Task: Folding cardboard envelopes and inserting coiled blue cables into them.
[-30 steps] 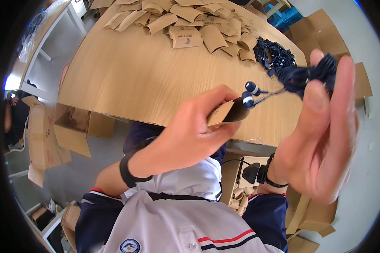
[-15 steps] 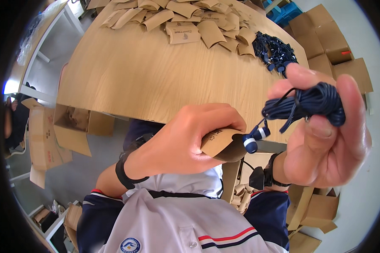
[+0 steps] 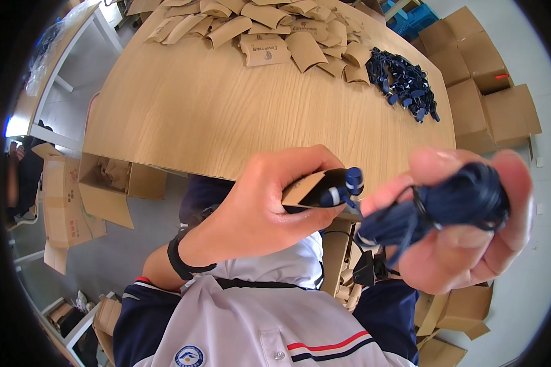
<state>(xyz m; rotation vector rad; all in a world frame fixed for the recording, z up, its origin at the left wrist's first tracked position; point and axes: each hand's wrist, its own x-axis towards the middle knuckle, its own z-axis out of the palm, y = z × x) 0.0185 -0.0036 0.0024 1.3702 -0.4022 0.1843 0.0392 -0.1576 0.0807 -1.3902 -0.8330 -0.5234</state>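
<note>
My left hand (image 3: 257,196) is wrapped round a small brown cardboard pillow box (image 3: 301,189), its open end turned to the right. In my right hand (image 3: 453,266), a coiled bundle of dark blue earphones (image 3: 450,205) is gripped between thumb and fingers, tied round the middle with a black tie. The bundle is slightly blurred. Two blue-and-white earbuds (image 3: 354,181) dangle off its left end at the mouth of the box; one lies just within the opening, the other at its rim. The inside of the box is dark.
A heap of brown pillow boxes (image 3: 266,50) covers the far side of the wooden table (image 3: 183,116). A tangle of dark blue earphones (image 3: 404,82) lies at its far right. Open cartons (image 3: 107,183) stand on the floor at left, and stacked cartons (image 3: 471,55) at right.
My right hand has come down with the earphones, bringing the earbuds from outside the box to its mouth. My left hand has turned the box slightly, so its opening shows more.
</note>
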